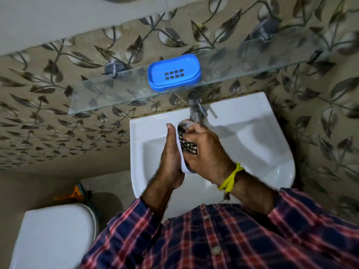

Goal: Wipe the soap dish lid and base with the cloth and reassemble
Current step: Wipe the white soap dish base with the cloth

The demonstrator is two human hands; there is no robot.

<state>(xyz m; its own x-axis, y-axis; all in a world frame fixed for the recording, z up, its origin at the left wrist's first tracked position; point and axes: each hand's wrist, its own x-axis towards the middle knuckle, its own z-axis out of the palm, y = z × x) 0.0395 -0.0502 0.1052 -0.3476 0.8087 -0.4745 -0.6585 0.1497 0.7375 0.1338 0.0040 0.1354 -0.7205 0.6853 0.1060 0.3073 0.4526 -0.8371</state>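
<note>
White plastic fills my grip: the lid (pixel 181 152) stands on edge over the sink (pixel 252 144), its long axis running from near my wrists up toward the tap (pixel 196 108), its far end just under the spout. Its hollow side faces right, toward my right hand (pixel 206 152); its back lies against my left palm. My left hand (pixel 171 152) is flattened along that back, fingers straight and pointing away from me, thumb tip showing at the far end, so it braces the lid rather than curling round it. My right hand is clenched on the cloth (pixel 189 145), a dark-and-pale checked wad pressed into the lid's hollow; only a strip of cloth shows between my fingers and the rim. A yellow thread (pixel 231 179) is tied round my right wrist, and my checked sleeves (pixel 136 220) are at the bottom of the view. The base (pixel 174 72), blue, sits apart on the glass shelf (pixel 97 98) above the sink, open side up, its drain slots in two rows at the middle. Its long axis runs left to right along the shelf, tipped slightly up to the right in this view. It is well clear of both hands. Leaf-patterned tiles (pixel 48 113) cover the wall behind, and a white toilet lid (pixel 58 230) lies low on my left.
</note>
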